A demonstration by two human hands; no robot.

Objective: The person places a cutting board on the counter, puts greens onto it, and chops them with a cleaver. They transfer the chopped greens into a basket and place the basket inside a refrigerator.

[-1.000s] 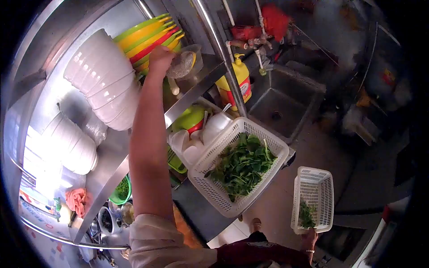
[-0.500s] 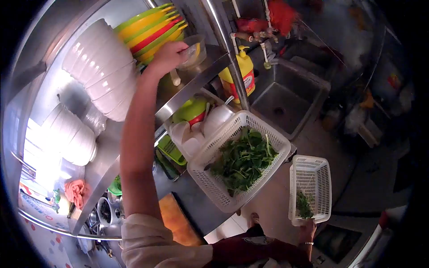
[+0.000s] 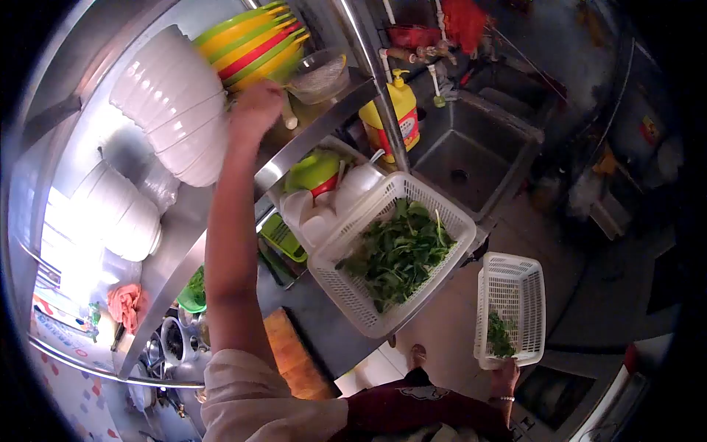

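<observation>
My left hand (image 3: 258, 110) is raised over the metal shelf, just below a stack of green, yellow and red plastic basins (image 3: 250, 48). Its fingers look curled, and a blurred greenish patch lies beside them; what they hold is hidden. To its right, apart from the hand, stands a clear plastic container (image 3: 320, 77). Low on the right, my right hand (image 3: 504, 372) grips the near end of a white slotted basket (image 3: 537, 309). A small bunch of green herbs (image 3: 500, 335) lies inside that basket.
A larger white basket (image 3: 346, 306) of leafy greens (image 3: 401, 254) rests on the counter. Stacked white bowls (image 3: 173, 110) fill the shelf's left. Beyond the metal post (image 3: 387, 110) are a yellow jug (image 3: 398, 114) and a sink (image 3: 471, 158). An orange-brown board (image 3: 294, 357) lies nearer me.
My left hand has come off the clear container and moved left and down, towards the basin stack. The container stays on the shelf. My right hand still holds the small basket.
</observation>
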